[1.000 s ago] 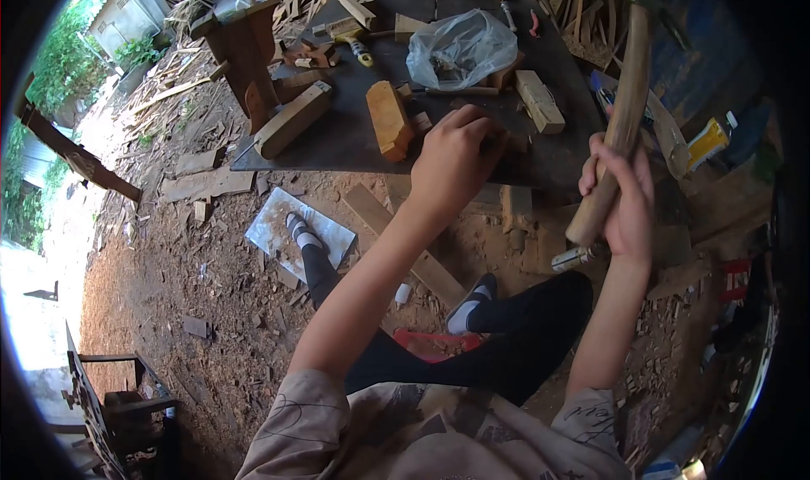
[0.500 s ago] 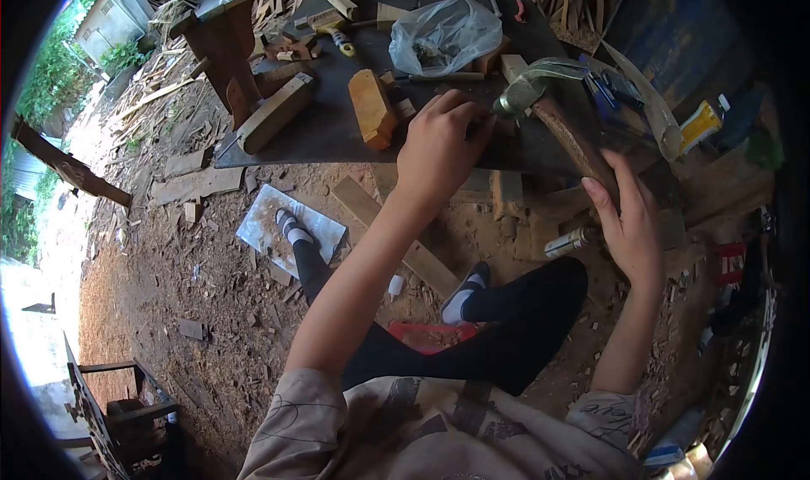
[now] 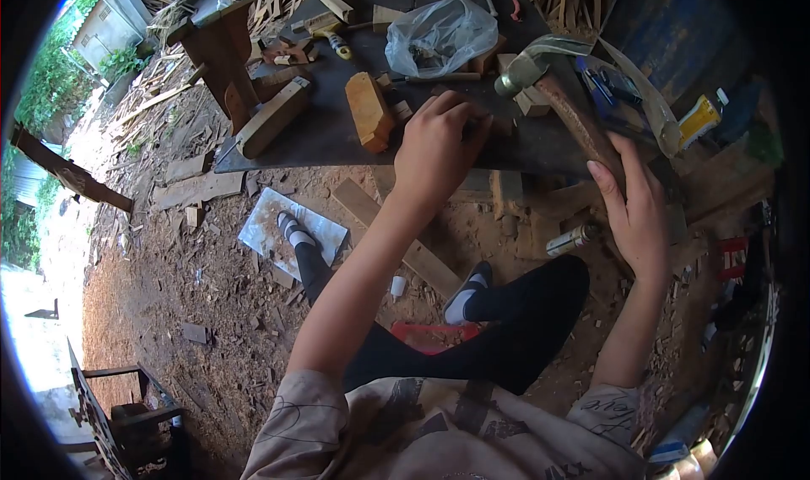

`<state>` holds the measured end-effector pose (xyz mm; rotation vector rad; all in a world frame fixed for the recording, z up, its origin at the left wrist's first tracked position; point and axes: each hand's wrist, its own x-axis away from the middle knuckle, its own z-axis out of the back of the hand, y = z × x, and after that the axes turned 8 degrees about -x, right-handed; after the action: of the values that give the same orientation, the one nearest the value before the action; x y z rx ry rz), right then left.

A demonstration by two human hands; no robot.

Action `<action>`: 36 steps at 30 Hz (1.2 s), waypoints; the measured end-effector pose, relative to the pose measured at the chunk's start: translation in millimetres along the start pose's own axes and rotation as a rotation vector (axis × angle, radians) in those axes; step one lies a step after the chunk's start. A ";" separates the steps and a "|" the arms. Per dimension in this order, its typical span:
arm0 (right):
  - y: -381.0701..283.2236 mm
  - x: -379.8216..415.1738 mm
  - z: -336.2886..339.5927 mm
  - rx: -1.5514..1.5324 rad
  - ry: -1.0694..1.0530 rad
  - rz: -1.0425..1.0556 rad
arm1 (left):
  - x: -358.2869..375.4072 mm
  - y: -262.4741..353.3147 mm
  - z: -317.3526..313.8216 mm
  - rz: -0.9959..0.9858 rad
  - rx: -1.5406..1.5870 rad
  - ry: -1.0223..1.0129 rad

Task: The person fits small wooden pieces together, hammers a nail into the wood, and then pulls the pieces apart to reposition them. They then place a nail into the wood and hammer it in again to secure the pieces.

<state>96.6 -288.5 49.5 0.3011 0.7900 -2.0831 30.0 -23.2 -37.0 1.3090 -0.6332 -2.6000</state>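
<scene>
My right hand (image 3: pixel 634 208) is wrapped round the wooden handle of a claw hammer (image 3: pixel 574 119). The hammer's metal head hangs over the dark workbench (image 3: pixel 325 147), just to the right of my left hand (image 3: pixel 437 147). The fingers of that hand are closed on a small dark piece of wood (image 3: pixel 501 126) at the bench's near edge, and they hide most of it. Left of it lies an orange-yellow wood block (image 3: pixel 369 113). A pale wood block (image 3: pixel 531 100) sits under the hammer.
A clear plastic bag (image 3: pixel 443 37) and a yellow-handled tool (image 3: pixel 339 45) lie farther back. A wooden plane-like block (image 3: pixel 274 117) stands at the left. Pens (image 3: pixel 601 88) and a yellow bottle (image 3: pixel 700 121) are at the right. Planks (image 3: pixel 430 269) and wood scraps litter the ground.
The hammer head has risen a little, away from my left hand. My right hand has shifted slightly to the right. My left hand has hardly moved and keeps its grip.
</scene>
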 end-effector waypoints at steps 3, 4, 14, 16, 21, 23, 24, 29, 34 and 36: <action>1.0 0.7 -1.0 -0.039 -0.011 -0.024 | -0.7 0.0 0.0 0.006 -0.004 -0.008; 1.6 1.3 -1.5 -0.049 -0.028 -0.044 | -0.8 0.1 -0.5 0.008 -0.008 -0.003; 2.7 0.0 -2.5 -0.061 0.055 -0.019 | -0.8 0.1 0.6 0.023 -0.013 -0.018; 2.5 -1.3 -4.5 -0.087 0.085 -0.009 | -0.6 0.4 0.0 0.021 -0.012 -0.017; 3.4 -0.1 -5.1 0.043 -0.072 -0.039 | 0.7 0.4 -0.7 0.030 -0.038 0.002; 1.5 -0.2 -2.8 0.032 -0.062 -0.060 | 0.4 1.0 0.0 0.035 -0.032 -0.012; -0.1 -1.3 -0.2 0.026 -0.040 -0.062 | 0.1 1.1 0.9 0.038 -0.030 -0.018; 1.2 -3.9 -0.5 -0.023 0.088 0.010 | -1.6 0.5 2.6 -0.040 -0.032 -0.037; 1.8 1.5 -1.0 -0.041 -0.019 -0.057 | -2.0 -8.7 7.3 -0.003 0.031 -0.137; 5.7 3.5 -3.3 -0.027 -0.025 -0.061 | -3.5 -8.6 7.1 0.040 0.061 -0.161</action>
<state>98.8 -291.1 42.8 0.2386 0.8208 -2.1278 26.8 -12.2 -34.5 1.0981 -0.7621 -2.6921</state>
